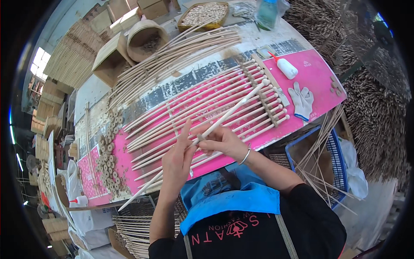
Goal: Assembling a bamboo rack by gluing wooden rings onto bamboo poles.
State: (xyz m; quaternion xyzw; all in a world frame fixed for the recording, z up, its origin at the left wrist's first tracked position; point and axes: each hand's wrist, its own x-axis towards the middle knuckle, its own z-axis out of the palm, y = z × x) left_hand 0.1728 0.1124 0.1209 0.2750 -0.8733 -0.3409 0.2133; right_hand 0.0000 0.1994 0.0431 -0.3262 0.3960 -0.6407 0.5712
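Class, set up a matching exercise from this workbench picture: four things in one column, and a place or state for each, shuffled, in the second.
Things:
1. white work glove
2. long wooden rod
3. glue bottle
4. basket of wooden beads

Places or states:
A. held in both hands
B. at the far edge of the bench
C. flat on the pink mat, right end
D. on its side, red nozzle, beyond the glove

Pairs: 1-C, 2-A, 3-D, 4-B
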